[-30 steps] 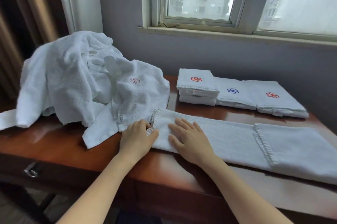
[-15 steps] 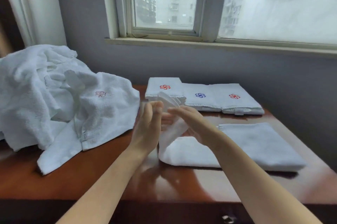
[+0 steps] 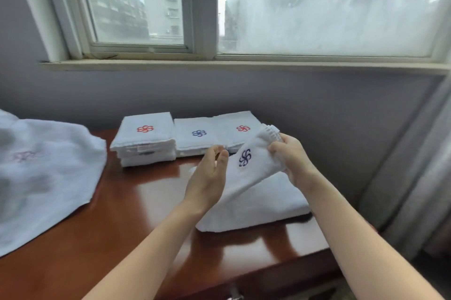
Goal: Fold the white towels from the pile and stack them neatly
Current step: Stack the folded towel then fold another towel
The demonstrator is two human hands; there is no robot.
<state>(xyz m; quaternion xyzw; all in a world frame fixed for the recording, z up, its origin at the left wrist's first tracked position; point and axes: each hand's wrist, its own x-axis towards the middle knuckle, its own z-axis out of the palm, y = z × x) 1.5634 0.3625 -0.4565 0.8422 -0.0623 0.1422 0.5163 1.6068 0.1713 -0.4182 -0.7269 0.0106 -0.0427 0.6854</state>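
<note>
White terry cloth is gripped by the right hand (image 3: 290,160), whose fingers are curled round the hemmed end of the towel (image 3: 246,197) and hold that end raised off the counter (image 3: 146,214). The left hand (image 3: 207,175) is held upright just beside it at 9 o'clock, fingers nearly straight, their tips touching the left edge of the raised flap; nothing is seen clasped in it. From both hands the rest of the towel falls away toward 6 o'clock, where its doubled body lies flat on the counter, the long axis running roughly from 8 o'clock to 3 o'clock. The right hand is judged the nearer to the free end, so the next fold would probably be led by it and the flap laid down along that axis, with the left hand steadying the crease. A dark blue emblem (image 3: 244,158) is shown on the lifted face, and the cloth looks soft, thick and limp. At 11 o'clock from the hands, three lots of folded towels (image 3: 195,143) are lined up against the wall, marked red, blue and red. At 9 o'clock, well apart, the unfolded pile (image 3: 48,177) is spread over the counter's left end.
</note>
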